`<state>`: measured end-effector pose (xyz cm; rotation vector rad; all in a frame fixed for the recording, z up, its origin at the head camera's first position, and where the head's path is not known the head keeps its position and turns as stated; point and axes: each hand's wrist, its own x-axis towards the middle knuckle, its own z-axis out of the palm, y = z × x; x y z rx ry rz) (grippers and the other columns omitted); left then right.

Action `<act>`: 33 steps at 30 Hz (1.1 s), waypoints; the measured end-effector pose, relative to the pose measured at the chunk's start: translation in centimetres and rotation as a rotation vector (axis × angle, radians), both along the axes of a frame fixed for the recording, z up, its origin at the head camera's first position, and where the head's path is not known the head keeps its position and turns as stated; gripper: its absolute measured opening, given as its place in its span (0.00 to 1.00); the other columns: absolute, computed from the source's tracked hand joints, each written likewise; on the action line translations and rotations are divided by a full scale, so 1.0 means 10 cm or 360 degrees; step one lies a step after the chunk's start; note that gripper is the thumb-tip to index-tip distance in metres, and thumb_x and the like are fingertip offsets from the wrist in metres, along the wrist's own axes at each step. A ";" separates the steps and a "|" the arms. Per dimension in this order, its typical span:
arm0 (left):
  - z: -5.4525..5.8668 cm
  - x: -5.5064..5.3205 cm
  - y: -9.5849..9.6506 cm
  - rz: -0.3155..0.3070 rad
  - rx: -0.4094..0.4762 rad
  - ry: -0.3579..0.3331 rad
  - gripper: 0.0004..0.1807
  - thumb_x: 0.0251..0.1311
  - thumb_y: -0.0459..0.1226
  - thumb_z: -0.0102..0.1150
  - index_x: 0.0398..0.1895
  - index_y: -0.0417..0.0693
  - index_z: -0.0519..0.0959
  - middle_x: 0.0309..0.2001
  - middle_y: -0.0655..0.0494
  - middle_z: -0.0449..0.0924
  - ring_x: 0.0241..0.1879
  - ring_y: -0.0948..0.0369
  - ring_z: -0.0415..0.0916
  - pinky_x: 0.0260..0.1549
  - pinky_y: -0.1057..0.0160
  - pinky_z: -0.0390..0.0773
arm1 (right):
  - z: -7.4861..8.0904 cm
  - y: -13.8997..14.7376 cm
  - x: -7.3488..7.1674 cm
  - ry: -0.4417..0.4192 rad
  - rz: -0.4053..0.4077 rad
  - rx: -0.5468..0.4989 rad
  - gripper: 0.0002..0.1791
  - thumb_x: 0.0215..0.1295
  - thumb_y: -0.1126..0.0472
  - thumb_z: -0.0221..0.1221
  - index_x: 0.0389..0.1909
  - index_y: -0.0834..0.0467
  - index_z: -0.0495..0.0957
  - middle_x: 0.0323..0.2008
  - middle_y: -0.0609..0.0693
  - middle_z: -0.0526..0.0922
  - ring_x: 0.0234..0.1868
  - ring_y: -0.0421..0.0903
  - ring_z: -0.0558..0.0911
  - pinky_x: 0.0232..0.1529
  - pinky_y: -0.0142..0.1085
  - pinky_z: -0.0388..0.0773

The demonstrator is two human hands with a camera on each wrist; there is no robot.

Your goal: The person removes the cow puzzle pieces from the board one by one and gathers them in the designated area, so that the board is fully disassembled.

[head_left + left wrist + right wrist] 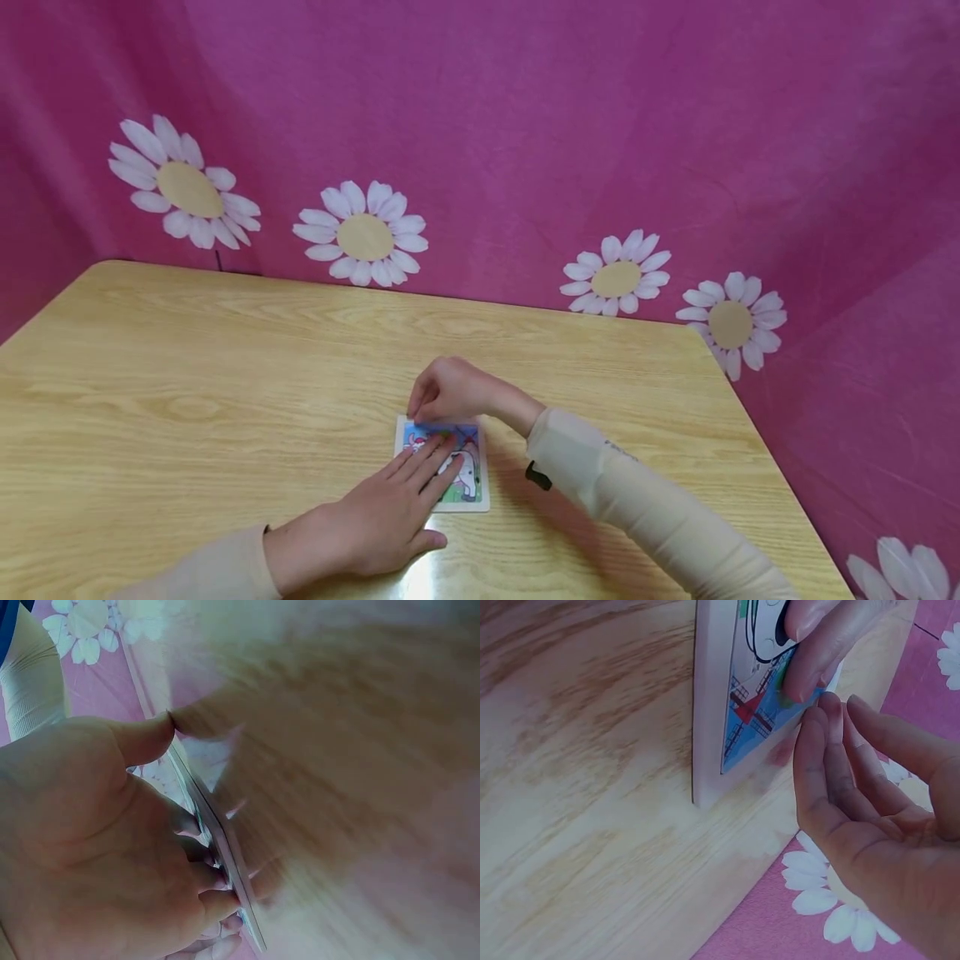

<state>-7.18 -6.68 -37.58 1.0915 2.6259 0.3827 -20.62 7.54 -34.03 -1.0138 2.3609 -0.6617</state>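
A small square puzzle board [484,498] with a pale frame lies on the table, its picture showing a white cow on green and a red windmill [748,709] against blue. Across the picture lies my left hand [386,512], fingers straight and slightly spread, covering its left and middle parts. The left thumb points off to the side, over the tabletop. At the far edge, close to the far left corner, my right hand [453,390] pinches the board's rim with curled fingers and thumb. In the right wrist view the right fingertips [814,720] meet that rim beside the left fingertips.
The wooden table [225,375] extends widely around the board, with its right edge beyond my right forearm. A pink curtain with white daisies [364,237] hangs along the table's back and right sides. Light sleeves cover both forearms.
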 end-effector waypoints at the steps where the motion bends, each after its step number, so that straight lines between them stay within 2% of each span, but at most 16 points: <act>1: 0.00 0.00 0.00 0.0003 0.0000 0.0001 0.43 0.71 0.53 0.49 0.77 0.38 0.48 0.78 0.41 0.38 0.76 0.48 0.35 0.71 0.48 0.46 | 0.00 0.00 -0.01 -0.0005 0.0007 -0.0012 0.02 0.61 0.68 0.66 0.33 0.62 0.86 0.30 0.48 0.87 0.31 0.31 0.81 0.38 0.24 0.76; 5: 0.01 0.00 0.01 0.0015 -0.0013 -0.0001 0.43 0.70 0.53 0.50 0.77 0.39 0.48 0.78 0.42 0.37 0.76 0.48 0.34 0.71 0.48 0.46 | 0.00 0.02 -0.02 -0.0040 0.0008 -0.0054 0.03 0.60 0.69 0.66 0.34 0.63 0.87 0.29 0.49 0.88 0.31 0.31 0.81 0.37 0.24 0.76; 8: 0.00 0.01 0.01 0.0015 -0.0022 -0.0001 0.43 0.70 0.54 0.49 0.77 0.39 0.47 0.78 0.42 0.37 0.76 0.48 0.33 0.71 0.47 0.46 | -0.02 0.04 -0.03 -0.0112 -0.0044 -0.0075 0.03 0.59 0.69 0.67 0.34 0.63 0.87 0.28 0.47 0.87 0.30 0.32 0.82 0.36 0.25 0.76; 12: -0.10 -0.01 -0.01 -0.0004 -0.0009 0.0057 0.43 0.70 0.55 0.48 0.78 0.40 0.47 0.78 0.42 0.36 0.76 0.48 0.33 0.70 0.46 0.47 | -0.03 0.06 -0.04 -0.0227 -0.0128 -0.0114 0.04 0.58 0.69 0.68 0.35 0.63 0.86 0.27 0.47 0.87 0.29 0.35 0.83 0.36 0.27 0.78; 15: -0.17 -0.03 -0.01 -0.0020 0.0012 0.0104 0.43 0.71 0.56 0.46 0.78 0.40 0.47 0.78 0.42 0.37 0.76 0.47 0.34 0.70 0.45 0.47 | -0.03 0.06 -0.03 -0.0263 -0.0155 -0.0139 0.05 0.57 0.71 0.68 0.34 0.65 0.86 0.26 0.48 0.87 0.28 0.35 0.83 0.36 0.27 0.78; 20: -0.08 -0.02 -0.01 -0.0017 0.0027 0.0060 0.43 0.71 0.55 0.47 0.77 0.39 0.48 0.78 0.41 0.38 0.76 0.46 0.35 0.70 0.46 0.46 | -0.03 0.07 0.00 -0.0282 -0.0118 -0.0175 0.03 0.57 0.73 0.67 0.32 0.66 0.86 0.25 0.50 0.86 0.27 0.36 0.82 0.35 0.27 0.77; 25: 0.02 0.01 0.00 0.0002 -0.0028 0.0042 0.42 0.71 0.54 0.48 0.77 0.39 0.48 0.78 0.41 0.38 0.76 0.48 0.35 0.70 0.47 0.47 | -0.04 0.07 0.03 -0.0253 -0.0056 -0.0226 0.04 0.56 0.76 0.66 0.30 0.65 0.85 0.25 0.49 0.86 0.26 0.35 0.81 0.33 0.27 0.77; 33: 0.03 0.02 0.01 0.0013 -0.0044 0.0007 0.42 0.71 0.54 0.48 0.77 0.39 0.48 0.78 0.42 0.38 0.76 0.48 0.35 0.70 0.47 0.47 | -0.03 0.12 0.02 -0.0187 -0.0021 -0.0281 0.04 0.57 0.75 0.65 0.31 0.65 0.85 0.25 0.50 0.86 0.27 0.35 0.82 0.36 0.27 0.78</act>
